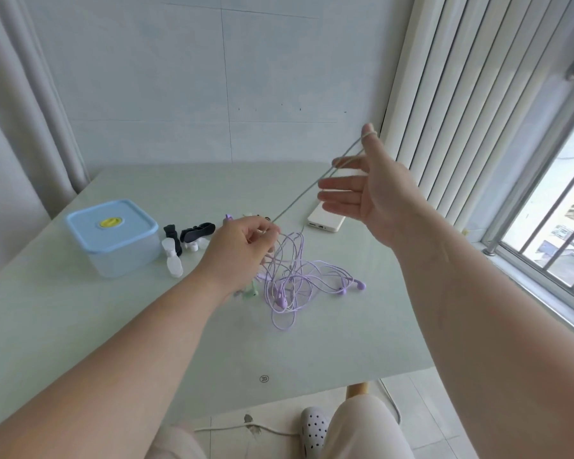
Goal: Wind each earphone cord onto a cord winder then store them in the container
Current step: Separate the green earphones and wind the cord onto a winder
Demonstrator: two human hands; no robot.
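Head view: left grip pinches a taut grey-green cord above the table. Right grip, raised at far right, is released, fingers straight, with the cord looped over its uppermost digit. Purple earphones lie tangled beneath. Lidded container stands left, cord winders just beside it.

no legible words, circled mark on table, yellow label on container lid unreadable
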